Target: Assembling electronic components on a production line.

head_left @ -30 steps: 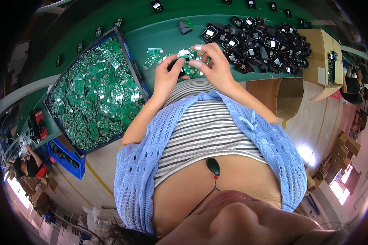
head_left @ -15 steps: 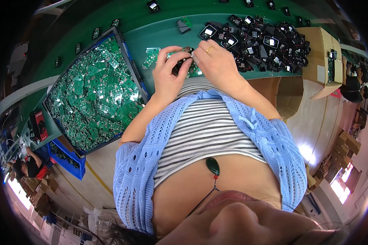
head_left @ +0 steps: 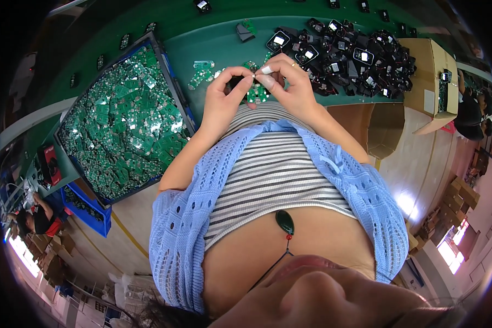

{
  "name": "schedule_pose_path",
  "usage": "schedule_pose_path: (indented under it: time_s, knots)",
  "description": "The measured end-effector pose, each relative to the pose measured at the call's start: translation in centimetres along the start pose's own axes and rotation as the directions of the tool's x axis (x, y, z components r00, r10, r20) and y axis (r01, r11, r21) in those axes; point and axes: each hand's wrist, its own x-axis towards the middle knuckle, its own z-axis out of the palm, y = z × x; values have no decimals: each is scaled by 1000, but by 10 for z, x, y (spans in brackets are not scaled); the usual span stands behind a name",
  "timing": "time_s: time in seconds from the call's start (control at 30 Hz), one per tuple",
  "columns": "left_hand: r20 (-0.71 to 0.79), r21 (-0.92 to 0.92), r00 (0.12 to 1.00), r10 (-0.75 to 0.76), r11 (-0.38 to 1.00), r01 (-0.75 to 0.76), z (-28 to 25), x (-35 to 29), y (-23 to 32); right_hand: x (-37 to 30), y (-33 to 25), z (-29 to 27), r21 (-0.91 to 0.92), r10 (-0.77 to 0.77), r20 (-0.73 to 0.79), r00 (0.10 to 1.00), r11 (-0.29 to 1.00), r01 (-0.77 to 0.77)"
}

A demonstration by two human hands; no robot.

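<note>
Over the near edge of the green bench, my left hand and my right hand meet, fingertips pinched together. A dark piece shows between the left thumb and forefinger, mostly hidden by the fingers. A tiny pale bit sits where the fingertips touch; its kind is too small to tell. White tape wraps one right fingertip. Just below the hands lie green circuit boards, partly covered by them. More loose green boards lie left of my left hand.
A dark-rimmed tray heaped with green circuit boards stands at left. Black casings pile up on the right, beside an open cardboard box. A grey-black part lies farther back. A blue bin stands lower left.
My right fingers have shifted and now bend in a pinch, showing the taped fingertip. The left fingers have closed nearer the thumb. More of the boards below the hands shows.
</note>
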Motion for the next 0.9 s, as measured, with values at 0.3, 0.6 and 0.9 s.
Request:
schedule_pose_path:
  time_s: [0.3, 0.6, 0.9]
  knots:
    - [-107, 273, 948, 300, 926, -262, 2, 0, -2, 2, -5, -9, -61, -67, 47, 997, 996, 70]
    - [-41, 591, 874, 484, 717, -369, 3, -1, 4, 6, -8, -9, -304, -321, 97, 942, 892, 335]
    - [1, 677, 850, 526, 626, -388, 6, -5, 8, 8, -12, -11, -385, -387, 158, 909, 823, 417]
